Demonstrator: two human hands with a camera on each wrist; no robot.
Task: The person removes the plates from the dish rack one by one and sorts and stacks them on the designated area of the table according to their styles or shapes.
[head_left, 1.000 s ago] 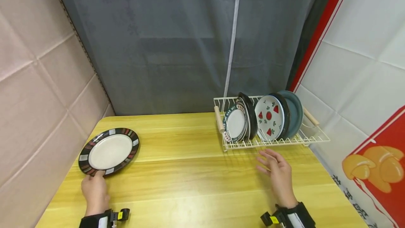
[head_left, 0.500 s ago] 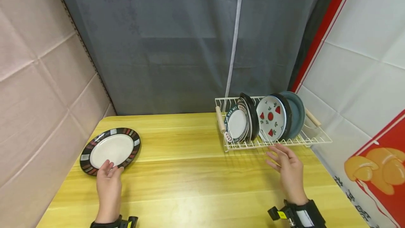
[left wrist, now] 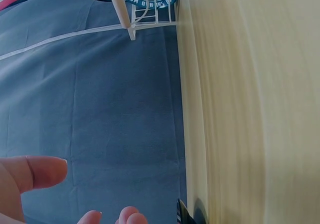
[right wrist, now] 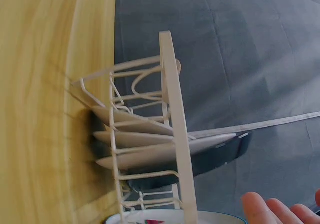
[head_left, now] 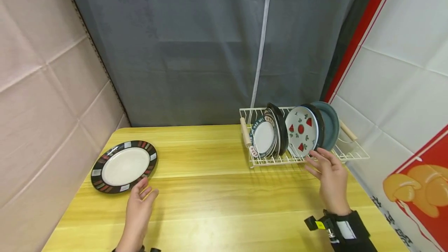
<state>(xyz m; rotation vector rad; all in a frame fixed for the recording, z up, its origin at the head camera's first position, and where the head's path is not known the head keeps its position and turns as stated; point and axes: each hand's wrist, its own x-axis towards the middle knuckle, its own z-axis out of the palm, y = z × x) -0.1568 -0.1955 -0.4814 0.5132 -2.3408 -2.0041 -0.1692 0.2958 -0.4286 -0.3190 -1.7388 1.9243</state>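
While our left hand (head_left: 139,205) and right hand (head_left: 333,182) hung empty, fingers (head_left: 140,186) parted, reaching too low risked jostling the rack (right wrist: 177,119).

Item: passage, table (head_left: 213,193) between dark-rimmed plate (head_left: 125,166) and wire rack (head_left: 245,132); I read it as wide enough for the left hand (head_left: 139,204). Item: narrow room, rack's right end, beside blue plate (head_left: 331,123). Obstacles I log: rack's bars (right wrist: 175,114), near the right hand (head_left: 330,178); upright dishes (head_left: 295,133) within; grey curtain (head_left: 196,73) behind; white wall (head_left: 395,92) at right.
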